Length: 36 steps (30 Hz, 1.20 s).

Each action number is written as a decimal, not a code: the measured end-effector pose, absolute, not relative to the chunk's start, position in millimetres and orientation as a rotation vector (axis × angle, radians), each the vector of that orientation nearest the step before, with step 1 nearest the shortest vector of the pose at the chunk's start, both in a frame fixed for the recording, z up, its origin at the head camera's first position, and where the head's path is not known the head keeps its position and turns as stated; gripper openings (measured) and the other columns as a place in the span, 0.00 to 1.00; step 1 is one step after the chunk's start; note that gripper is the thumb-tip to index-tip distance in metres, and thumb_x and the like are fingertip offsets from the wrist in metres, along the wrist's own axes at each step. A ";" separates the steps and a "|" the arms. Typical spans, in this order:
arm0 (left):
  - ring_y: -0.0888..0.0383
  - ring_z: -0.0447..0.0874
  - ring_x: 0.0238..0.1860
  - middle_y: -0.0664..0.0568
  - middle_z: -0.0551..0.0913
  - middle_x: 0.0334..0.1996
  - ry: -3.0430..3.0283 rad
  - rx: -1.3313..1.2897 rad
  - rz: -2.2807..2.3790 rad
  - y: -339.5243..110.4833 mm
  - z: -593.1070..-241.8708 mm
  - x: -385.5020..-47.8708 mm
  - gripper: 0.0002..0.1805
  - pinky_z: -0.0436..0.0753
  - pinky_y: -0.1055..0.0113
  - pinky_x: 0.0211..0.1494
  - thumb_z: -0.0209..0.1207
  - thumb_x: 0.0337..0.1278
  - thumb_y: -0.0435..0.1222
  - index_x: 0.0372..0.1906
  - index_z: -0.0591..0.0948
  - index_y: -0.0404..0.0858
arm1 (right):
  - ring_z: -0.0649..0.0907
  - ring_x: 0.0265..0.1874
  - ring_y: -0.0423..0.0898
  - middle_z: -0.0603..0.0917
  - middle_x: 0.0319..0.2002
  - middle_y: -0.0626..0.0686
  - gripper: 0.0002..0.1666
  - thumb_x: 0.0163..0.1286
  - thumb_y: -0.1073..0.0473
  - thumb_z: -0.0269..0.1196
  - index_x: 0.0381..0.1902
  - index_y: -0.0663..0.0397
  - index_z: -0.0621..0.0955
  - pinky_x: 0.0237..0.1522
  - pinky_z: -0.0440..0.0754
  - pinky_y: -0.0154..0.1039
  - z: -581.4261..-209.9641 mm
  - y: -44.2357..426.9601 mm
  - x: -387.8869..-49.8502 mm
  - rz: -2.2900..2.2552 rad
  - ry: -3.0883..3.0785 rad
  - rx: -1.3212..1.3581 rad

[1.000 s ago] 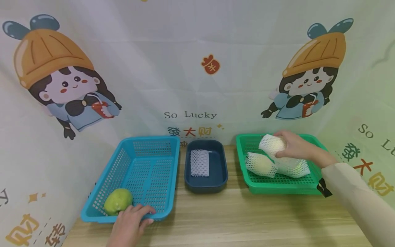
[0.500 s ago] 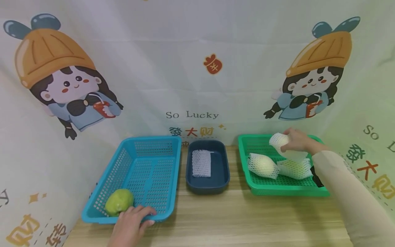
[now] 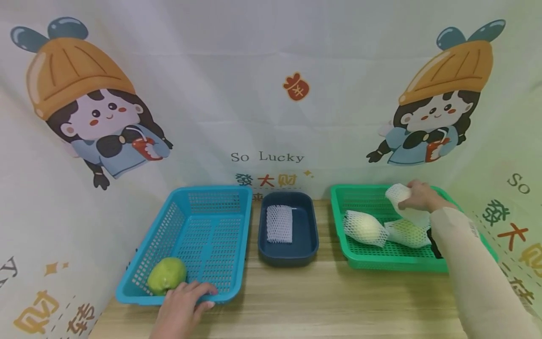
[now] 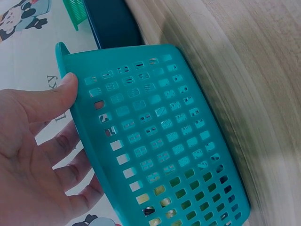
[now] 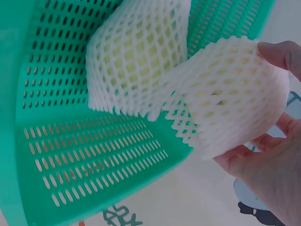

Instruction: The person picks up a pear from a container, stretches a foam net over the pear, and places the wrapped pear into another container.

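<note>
My right hand (image 3: 423, 197) grips a fruit in a white foam net (image 3: 400, 195) over the back of the green basket (image 3: 398, 264); the right wrist view shows thumb and fingers around the netted fruit (image 5: 235, 94). Two more netted fruits, one pale (image 3: 365, 229) and one greener (image 3: 407, 233), lie in that basket. My left hand (image 3: 182, 306) holds the front rim of the blue basket (image 3: 230, 294), thumb and fingers on either side of the rim in the left wrist view. A bare green fruit (image 3: 167, 276) lies in the blue basket's front left corner.
Between the baskets stands a dark blue tray (image 3: 311, 235) with an empty white foam net (image 3: 279, 224) in its left part. A printed cloth (image 3: 271, 108) hangs behind. The wooden table (image 3: 305, 301) extends in front of the containers.
My right hand has moved rightward with the netted fruit, uncovering more of the two fruits below. My left hand stays on the blue rim. The head view has shifted slightly.
</note>
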State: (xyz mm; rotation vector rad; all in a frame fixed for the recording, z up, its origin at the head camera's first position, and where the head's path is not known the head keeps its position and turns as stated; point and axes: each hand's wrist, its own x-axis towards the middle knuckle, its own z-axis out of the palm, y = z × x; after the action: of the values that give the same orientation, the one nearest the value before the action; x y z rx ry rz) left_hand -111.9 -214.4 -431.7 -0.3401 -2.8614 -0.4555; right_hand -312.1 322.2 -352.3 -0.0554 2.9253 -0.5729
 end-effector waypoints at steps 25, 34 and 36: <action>0.60 0.77 0.39 0.64 0.82 0.35 -2.906 -0.300 -0.496 -213.0 -426.5 -109.4 0.11 0.74 0.57 0.43 0.66 0.45 0.39 0.37 0.81 0.54 | 0.56 0.61 0.76 0.55 0.64 0.77 0.40 0.64 0.50 0.57 0.65 0.70 0.60 0.57 0.62 0.68 -340.7 324.8 -310.4 -0.370 2.716 -0.034; 0.61 0.76 0.37 0.64 0.82 0.34 -2.898 -0.296 -0.494 -212.5 -426.4 -109.0 0.11 0.74 0.58 0.43 0.66 0.45 0.39 0.36 0.81 0.54 | 0.59 0.60 0.76 0.59 0.62 0.78 0.37 0.65 0.51 0.56 0.63 0.73 0.62 0.56 0.65 0.66 -337.9 322.7 -308.7 -0.348 2.756 -0.080; 0.61 0.76 0.37 0.64 0.82 0.34 -2.901 -0.288 -0.500 -212.2 -426.4 -109.0 0.11 0.74 0.58 0.43 0.66 0.45 0.39 0.37 0.81 0.54 | 0.61 0.59 0.75 0.60 0.61 0.78 0.37 0.65 0.52 0.56 0.62 0.74 0.64 0.56 0.66 0.65 -336.8 321.2 -307.7 -0.351 2.776 -0.098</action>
State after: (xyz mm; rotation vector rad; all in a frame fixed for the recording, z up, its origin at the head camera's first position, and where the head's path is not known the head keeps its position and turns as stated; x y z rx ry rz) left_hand -109.0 -212.2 -426.4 -0.2878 -2.9013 -0.4998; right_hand -307.7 321.2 -336.8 -0.0979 2.7759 -0.3509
